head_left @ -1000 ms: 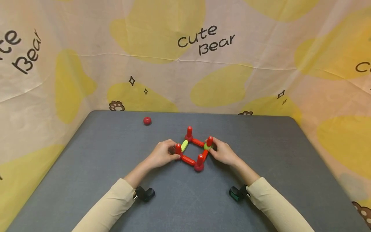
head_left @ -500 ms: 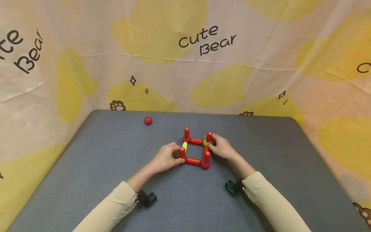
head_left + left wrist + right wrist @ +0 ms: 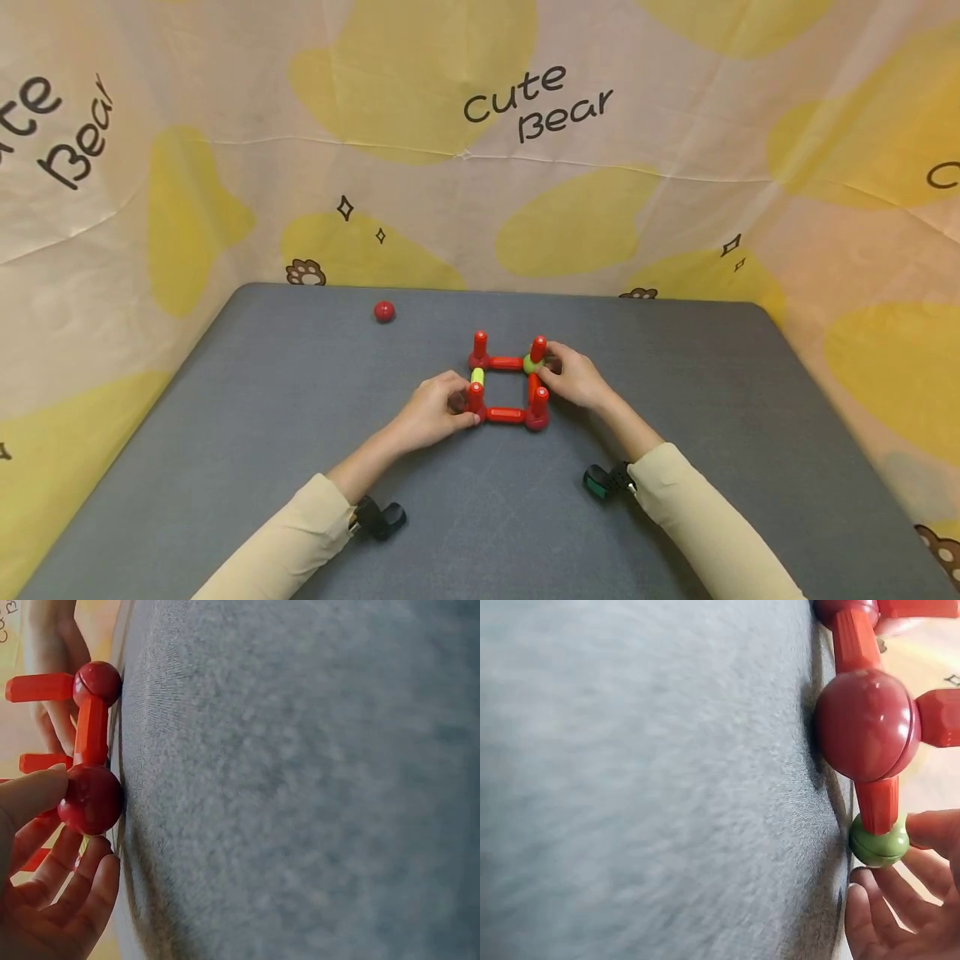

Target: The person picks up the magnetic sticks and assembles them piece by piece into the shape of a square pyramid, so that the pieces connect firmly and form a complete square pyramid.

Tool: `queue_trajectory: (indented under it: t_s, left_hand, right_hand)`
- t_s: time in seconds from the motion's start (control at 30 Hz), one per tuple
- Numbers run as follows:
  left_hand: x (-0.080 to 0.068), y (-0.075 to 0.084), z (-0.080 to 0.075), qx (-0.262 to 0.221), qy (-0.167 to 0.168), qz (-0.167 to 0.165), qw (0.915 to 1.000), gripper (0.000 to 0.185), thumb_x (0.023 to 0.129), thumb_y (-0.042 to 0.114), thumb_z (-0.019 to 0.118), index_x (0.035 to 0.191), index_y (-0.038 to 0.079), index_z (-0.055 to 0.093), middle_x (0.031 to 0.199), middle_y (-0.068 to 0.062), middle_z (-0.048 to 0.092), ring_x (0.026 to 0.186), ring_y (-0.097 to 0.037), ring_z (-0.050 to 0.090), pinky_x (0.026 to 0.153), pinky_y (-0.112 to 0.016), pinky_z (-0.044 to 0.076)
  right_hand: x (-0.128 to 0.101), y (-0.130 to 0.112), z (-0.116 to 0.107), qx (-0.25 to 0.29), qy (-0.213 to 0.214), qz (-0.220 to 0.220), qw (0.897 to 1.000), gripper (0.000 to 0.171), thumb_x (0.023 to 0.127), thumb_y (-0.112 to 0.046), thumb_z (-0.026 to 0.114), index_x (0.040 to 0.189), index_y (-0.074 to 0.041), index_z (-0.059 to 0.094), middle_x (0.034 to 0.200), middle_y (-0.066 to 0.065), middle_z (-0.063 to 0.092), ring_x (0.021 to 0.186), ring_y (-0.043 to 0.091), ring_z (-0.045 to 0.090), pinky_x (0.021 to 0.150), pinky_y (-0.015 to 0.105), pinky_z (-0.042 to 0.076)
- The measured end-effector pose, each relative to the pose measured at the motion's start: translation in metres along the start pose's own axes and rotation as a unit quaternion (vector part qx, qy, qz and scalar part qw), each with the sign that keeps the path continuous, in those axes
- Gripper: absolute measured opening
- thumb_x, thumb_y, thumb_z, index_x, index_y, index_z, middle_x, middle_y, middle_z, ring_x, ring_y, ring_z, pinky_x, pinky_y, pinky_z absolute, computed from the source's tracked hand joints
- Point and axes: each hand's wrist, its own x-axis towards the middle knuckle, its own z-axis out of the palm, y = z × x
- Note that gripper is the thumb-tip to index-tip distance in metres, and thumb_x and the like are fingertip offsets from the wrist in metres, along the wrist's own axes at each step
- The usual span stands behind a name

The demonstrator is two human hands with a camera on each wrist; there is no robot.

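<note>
A square frame of rods and balls stands on the grey table (image 3: 480,517), with an upright red rod on each corner ball. Its front side is a red rod (image 3: 506,414), its left side a yellow-green rod (image 3: 477,377). My left hand (image 3: 431,410) pinches the front-left red ball (image 3: 91,799) between thumb and fingers. At the back-right corner, my right hand (image 3: 576,377) holds the green ball (image 3: 880,844) by thumb and fingertips. The front-right red ball (image 3: 866,724) has no hand on it. Fingers partly cover the front-left ball in the head view.
One loose red ball (image 3: 384,312) lies at the back left, near the table's far edge. Behind the table hangs a patterned pink and yellow cloth (image 3: 420,100). Each wrist carries a black camera (image 3: 378,518) strapped on.
The frame has turned a little counterclockwise on the table, so its front side now runs nearly level. The left hand shifted slightly right, the right hand slightly away; both kept their hold.
</note>
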Motion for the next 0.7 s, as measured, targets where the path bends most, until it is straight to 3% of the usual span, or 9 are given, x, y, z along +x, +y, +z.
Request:
queue_trajectory:
  t_s: [0.13,0.3,0.5,0.7]
  left_hand:
    - [-0.005,0.000,-0.002,-0.029,0.005,-0.017,0.9994,0.024,0.075,0.012,0.075,0.098,0.011,0.066,0.090,0.002,0.060,0.075,-0.010,0.062,0.062,-0.019,0.050]
    - [-0.010,0.004,-0.007,-0.061,0.019,-0.025,0.9977,0.032,0.078,0.014,0.072,0.109,0.012,0.064,0.096,0.000,0.062,0.077,-0.009,0.062,0.066,-0.022,0.051]
    - [-0.011,0.009,-0.007,-0.088,0.027,-0.024,0.9955,0.030,0.082,0.014,0.069,0.111,0.011,0.063,0.101,0.001,0.064,0.085,-0.013,0.063,0.073,-0.023,0.052]
    - [-0.010,0.010,-0.003,-0.086,0.036,-0.026,0.9953,0.023,0.082,0.012,0.068,0.105,0.011,0.065,0.095,0.001,0.066,0.083,-0.013,0.063,0.070,-0.022,0.051]
  right_hand:
    - [-0.013,-0.002,-0.003,0.005,0.022,0.011,1.000,0.038,0.086,-0.012,0.059,0.123,-0.003,0.053,0.117,0.015,0.060,0.091,0.023,0.063,0.077,0.039,0.049]
    - [-0.030,-0.003,-0.005,0.012,0.040,-0.005,0.999,0.035,0.086,-0.012,0.061,0.120,-0.006,0.055,0.112,0.012,0.062,0.088,0.021,0.064,0.070,0.034,0.050]
    - [-0.047,-0.007,-0.010,0.035,-0.010,-0.045,0.998,0.034,0.087,-0.007,0.059,0.121,-0.009,0.054,0.114,0.005,0.061,0.093,0.018,0.063,0.075,0.032,0.051]
    - [-0.058,-0.015,-0.009,0.044,-0.061,-0.077,0.994,0.034,0.087,-0.009,0.061,0.119,-0.012,0.055,0.108,0.001,0.062,0.093,0.014,0.061,0.077,0.029,0.051]
